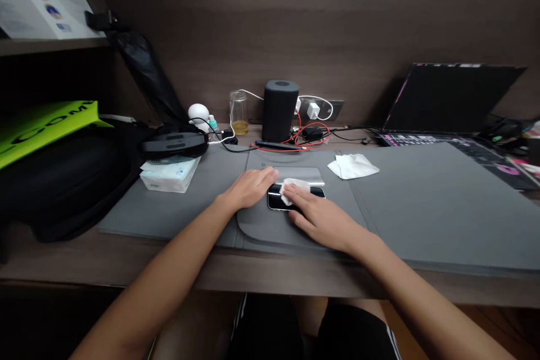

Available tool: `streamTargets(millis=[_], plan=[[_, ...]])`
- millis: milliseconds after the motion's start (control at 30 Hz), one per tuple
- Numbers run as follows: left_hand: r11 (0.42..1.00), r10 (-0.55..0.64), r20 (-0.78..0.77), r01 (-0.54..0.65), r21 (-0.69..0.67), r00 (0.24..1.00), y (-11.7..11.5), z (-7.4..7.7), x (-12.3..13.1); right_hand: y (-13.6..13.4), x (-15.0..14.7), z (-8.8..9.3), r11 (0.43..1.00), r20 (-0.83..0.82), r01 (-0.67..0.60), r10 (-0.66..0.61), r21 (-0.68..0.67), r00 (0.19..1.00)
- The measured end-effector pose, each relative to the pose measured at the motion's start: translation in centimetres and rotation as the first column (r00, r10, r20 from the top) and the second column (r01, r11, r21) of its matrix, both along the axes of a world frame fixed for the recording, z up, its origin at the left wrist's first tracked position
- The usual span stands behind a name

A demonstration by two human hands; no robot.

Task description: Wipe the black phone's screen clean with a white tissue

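Observation:
A dark, glossy phone point(275, 200) lies flat on the grey desk mat point(422, 208) in the middle of the desk. My left hand point(248, 187) rests beside it with fingers stretched out, fingertips touching its left end. My right hand point(318, 215) lies over the phone's right part, fingers pressing a small white wipe point(291, 187) onto the screen. A second crumpled white tissue point(352, 165) sits on the mat further back to the right.
A black cylindrical speaker point(280, 110), a small glass jar point(238, 111), red and white cables with chargers point(310, 124) stand at the back. A tissue pack point(169, 175) under a black round device point(174, 145) and a black bag point(59, 180) lie left; a laptop point(447, 98) stands right.

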State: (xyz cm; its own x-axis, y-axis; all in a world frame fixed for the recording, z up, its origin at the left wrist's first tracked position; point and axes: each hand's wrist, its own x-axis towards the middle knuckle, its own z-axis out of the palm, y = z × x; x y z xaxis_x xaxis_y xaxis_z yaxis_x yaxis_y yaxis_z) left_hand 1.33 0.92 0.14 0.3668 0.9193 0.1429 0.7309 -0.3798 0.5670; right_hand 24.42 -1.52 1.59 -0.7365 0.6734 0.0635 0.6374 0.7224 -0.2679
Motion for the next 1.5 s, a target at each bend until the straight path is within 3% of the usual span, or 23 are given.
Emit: streamTargets(millis=[167, 300, 500, 700, 800, 933, 1300, 1400, 1500], plan=[[1.0, 0.001, 0.045, 0.0, -0.008, 0.999, -0.1, -0.2, -0.2, 0.7, -3.2, 0.2, 0.993, -0.026, -0.119, 0.119, -0.013, 0.993], [1.0, -0.003, 0.055, 0.004, -0.012, 0.998, 0.1, -0.4, -0.2, 0.2, -3.2, 0.1, 0.991, -0.015, -0.135, 0.135, 0.0, 0.991], [0.999, -0.038, 0.027, 0.038, -0.023, 0.999, 0.2, -0.3, -0.1, -1.5, 0.1, -0.2, 0.991, -0.029, -0.136, 0.136, 0.016, 0.99], [0.998, -0.052, 0.05, 0.054, -0.04, 0.997, 0.4, -0.7, -0.4, -1.8, 5.3, 0.1, 0.997, -0.041, 0.037, -0.04, -0.07, 0.998], [0.998, -0.05, 0.073, 0.053, -0.038, 0.996, 0.5, -0.8, -0.4, -1.3, 6.2, 0.2, 0.991, -0.006, 0.102, -0.103, -0.087, 0.995], [0.998, -0.023, 0.094, 0.028, -0.049, 0.995, 0.3, -0.4, -0.2, -0.3, 5.1, 0.3, 0.995, 0.034, 0.081, -0.079, -0.057, 0.996], [0.998, -0.006, 0.152, 0.016, -0.061, 0.988, 0.4, -0.1, -0.3, 2.3, -2.7, 0.4, 0.985, 0.001, -0.156, 0.156, -0.067, 0.988], [0.998, -0.006, 0.135, 0.015, -0.063, 0.991, 0.3, -0.2, -0.3, 1.7, -2.4, 0.1, 0.989, 0.008, -0.145, 0.145, -0.003, 0.989], [0.998, -0.027, 0.095, 0.031, -0.049, 0.995, 0.3, -0.4, -0.4, 0.9, -0.2, -0.3, 0.996, -0.031, -0.063, 0.065, 0.071, 0.997]])
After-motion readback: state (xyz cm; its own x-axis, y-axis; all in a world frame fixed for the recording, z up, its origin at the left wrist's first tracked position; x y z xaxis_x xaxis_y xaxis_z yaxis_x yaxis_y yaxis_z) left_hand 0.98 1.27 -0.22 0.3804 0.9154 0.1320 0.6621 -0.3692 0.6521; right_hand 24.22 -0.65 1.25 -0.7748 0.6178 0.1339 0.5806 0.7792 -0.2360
